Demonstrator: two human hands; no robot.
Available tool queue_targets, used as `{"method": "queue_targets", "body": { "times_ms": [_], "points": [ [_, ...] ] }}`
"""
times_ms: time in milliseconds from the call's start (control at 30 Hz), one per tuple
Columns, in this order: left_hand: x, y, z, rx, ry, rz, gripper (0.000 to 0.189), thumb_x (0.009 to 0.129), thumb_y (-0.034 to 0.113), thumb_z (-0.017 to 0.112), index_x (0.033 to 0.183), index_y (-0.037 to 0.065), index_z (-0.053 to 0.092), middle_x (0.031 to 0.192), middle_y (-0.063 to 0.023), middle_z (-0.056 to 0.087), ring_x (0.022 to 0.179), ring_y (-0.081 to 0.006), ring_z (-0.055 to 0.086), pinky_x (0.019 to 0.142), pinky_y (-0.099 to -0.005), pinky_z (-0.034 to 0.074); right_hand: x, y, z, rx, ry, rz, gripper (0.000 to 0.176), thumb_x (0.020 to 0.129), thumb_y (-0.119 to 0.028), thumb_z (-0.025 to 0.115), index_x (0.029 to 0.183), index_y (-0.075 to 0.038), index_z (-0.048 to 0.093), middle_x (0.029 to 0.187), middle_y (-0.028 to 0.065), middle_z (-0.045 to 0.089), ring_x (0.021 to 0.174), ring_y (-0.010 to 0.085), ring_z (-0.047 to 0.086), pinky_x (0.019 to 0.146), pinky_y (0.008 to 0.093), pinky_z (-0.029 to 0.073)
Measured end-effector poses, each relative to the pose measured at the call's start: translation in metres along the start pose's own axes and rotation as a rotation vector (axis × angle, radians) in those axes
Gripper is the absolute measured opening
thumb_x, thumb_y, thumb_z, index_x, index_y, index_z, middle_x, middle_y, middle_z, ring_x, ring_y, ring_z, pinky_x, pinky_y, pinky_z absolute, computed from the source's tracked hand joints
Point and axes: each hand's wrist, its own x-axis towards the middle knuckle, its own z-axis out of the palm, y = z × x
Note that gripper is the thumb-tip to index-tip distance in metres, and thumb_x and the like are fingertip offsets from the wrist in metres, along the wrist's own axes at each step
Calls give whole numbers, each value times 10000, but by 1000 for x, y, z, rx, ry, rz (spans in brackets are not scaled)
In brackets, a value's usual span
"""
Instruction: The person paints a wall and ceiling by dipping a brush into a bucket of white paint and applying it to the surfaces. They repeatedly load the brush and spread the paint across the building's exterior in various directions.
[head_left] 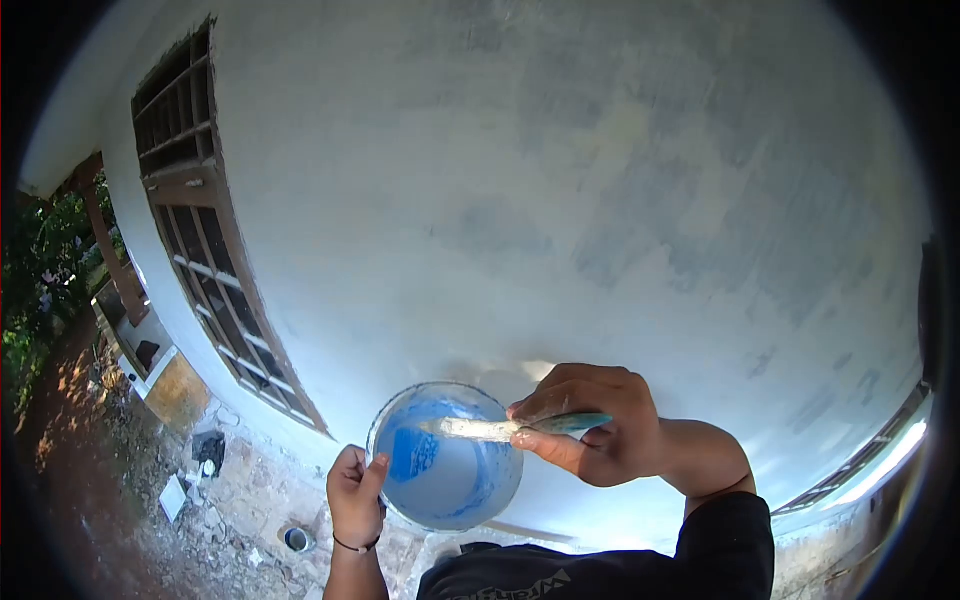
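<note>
My left hand (357, 496) grips the left rim of a round bucket (505, 478), its thumb over the edge. Whitish paint lies inside, with bright blue smears on the inner wall. My right hand (598, 425) is closed round the handle of a paint-crusted brush (475, 430) with a blue-green end. The brush points left over the bucket's mouth, its tip near a bright blue patch; whether it touches the bucket cannot be told. Behind them rises a pale, patchily painted wall (480, 220).
A barred wooden window (220, 270) is in the wall at the left. Below lie rubble, a dark bag (208, 450), a white tile piece (173, 498) and a small can (297, 540). Another window frame (850, 462) runs along the lower right.
</note>
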Motion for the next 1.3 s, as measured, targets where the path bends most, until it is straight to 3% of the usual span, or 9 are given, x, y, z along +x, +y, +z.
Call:
{"method": "queue_targets", "body": {
  "times_ms": [33,133,367,567,667,1100,1200,1300],
  "points": [
    [-1,4,3,1,-18,1,321,837,49,597,654,110,340,591,67,352,557,-10,296,495,-180,237,-5,-3,-1,81,-59,146,186,756,-136,706,822,14,618,769,133,639,653,222,639,538,268,499],
    [-1,11,12,13,-56,12,299,847,75,592,675,106,349,585,62,378,542,-4,309,482,-175,239,-17,17,16,191,-224,263,184,715,-82,731,826,33,639,808,146,657,723,208,654,585,264,504],
    [-6,9,19,100,-42,-34,283,850,108,599,688,102,367,561,60,408,473,8,292,430,-174,204,-29,53,55,127,-459,393,188,767,-156,682,879,-11,641,851,118,647,765,222,648,625,296,530],
    [-8,2,21,112,-35,-36,275,847,108,605,688,96,380,565,64,414,488,11,301,438,-172,207,-41,72,71,146,-466,435,206,773,-168,675,882,2,631,872,131,646,777,240,652,675,313,548],
    [-7,6,25,118,-32,-43,268,845,98,606,693,92,385,569,65,413,498,11,303,448,-170,210,-46,78,79,131,-461,422,269,767,-237,660,934,-28,636,839,132,639,718,267,631,664,337,492],
    [0,-12,26,103,-40,-79,298,841,77,605,693,107,348,581,68,362,522,5,288,462,-173,212,-58,85,83,107,-473,478,268,800,-245,628,950,-24,602,843,154,620,697,296,620,641,367,488],
    [2,-14,29,117,-44,-54,302,842,83,607,693,109,346,585,70,350,525,3,281,459,-176,205,-56,85,78,131,-473,490,258,798,-237,630,936,-21,599,827,151,616,681,291,614,630,357,485],
    [4,-21,27,107,-30,-49,304,845,87,606,692,109,344,592,70,345,529,1,278,459,-177,202,-45,75,57,75,-371,456,183,797,-143,648,893,7,607,873,139,632,771,241,640,657,288,517]
  ]
}}
